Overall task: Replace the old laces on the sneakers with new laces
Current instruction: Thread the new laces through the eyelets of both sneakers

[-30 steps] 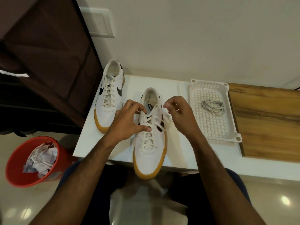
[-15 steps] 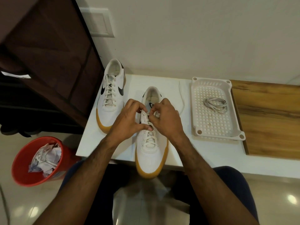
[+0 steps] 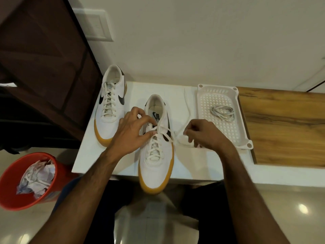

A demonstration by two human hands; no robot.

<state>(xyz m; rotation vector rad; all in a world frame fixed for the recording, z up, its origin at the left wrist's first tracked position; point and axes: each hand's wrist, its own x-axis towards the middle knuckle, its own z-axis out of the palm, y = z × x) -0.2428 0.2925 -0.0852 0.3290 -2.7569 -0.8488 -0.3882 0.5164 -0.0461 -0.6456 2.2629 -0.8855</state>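
While a red plastic bin [image 3: 10,182] stuffed with crumpled paper and white laces is seen on the floor off the left edge of the white tabletop [image 3: 91,152], a white leather sneaker with a black swoosh and gum sole [image 3: 110,106] is set at the tabletop's back left corner, fully laced, its heel towards the wall. A second white gum-soled sneaker [image 3: 155,166] is placed near the middle, its toe overhanging the front edge. The upper eyelets of this shoe are covered by the left hand [image 3: 131,133], whose fingers are curled; the white shoelace [image 3: 168,132] is pinched there between thumb and fingertips. Just right of the shoe, the same lace is pinched by the right hand [image 3: 205,132], with its fingers curled; one loose end is trailed from this hand towards the back edge. Further right, a white perforated plastic tray [image 3: 244,131] is laid on the tabletop, and a coiled grey-white lace [image 3: 222,112] is held within it. Beyond the tray, at the right end, a brown wood-grain panel [image 3: 284,127] is seen.
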